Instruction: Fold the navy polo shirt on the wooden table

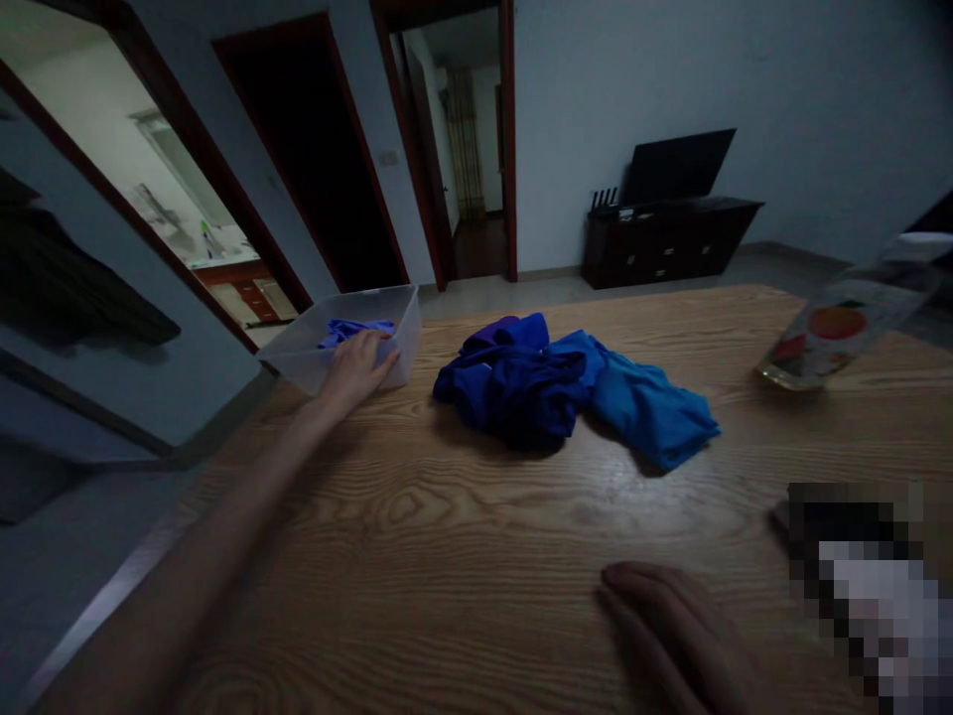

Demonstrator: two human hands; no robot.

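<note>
My left hand [355, 365] reaches out to a clear plastic bin [387, 303] at the table's far left; its fingers lie over the bin's front rim, touching a folded blue cloth [353, 329] inside. A pile of dark blue and lighter blue clothes [566, 387] lies crumpled in the middle of the wooden table [462, 556]. Close to me, my right hand [677, 631] rests flat on the table with fingers together, holding nothing.
A transparent printed bottle [841, 333] lies tilted at the table's right edge. A blurred-out object [871, 586] sits at the near right. Beyond the table are doorways, a dark TV stand [662, 243] with a screen, and bare floor.
</note>
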